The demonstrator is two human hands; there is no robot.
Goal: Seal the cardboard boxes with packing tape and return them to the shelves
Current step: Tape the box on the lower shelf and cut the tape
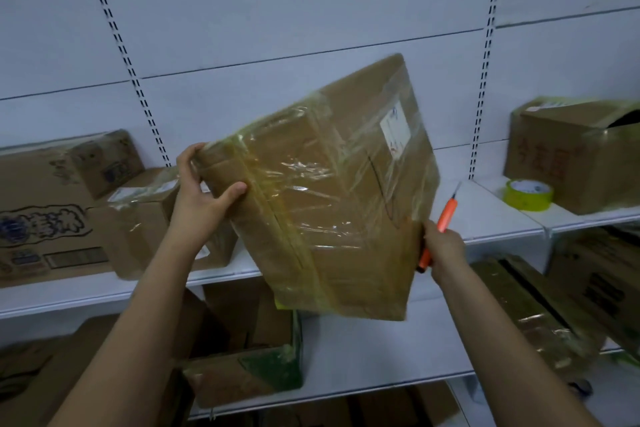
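Fingers (194,163) of L hand (199,198) round tilted, glossy tape-wrapped box (329,191), R hand (445,250) round orange cutter (438,232).

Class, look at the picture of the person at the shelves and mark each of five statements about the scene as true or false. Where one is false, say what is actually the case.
1. Both hands hold the taped cardboard box tilted in front of the shelves. True.
2. The right hand also holds a blue marker. False: it holds an orange utility knife.
3. The yellow tape roll sits on the shelf to the right, beside an open box. True.
4. The left hand grips the box by its bottom right corner. False: it grips the upper left edge.
5. The held box has no label. False: a white label shows under the tape.
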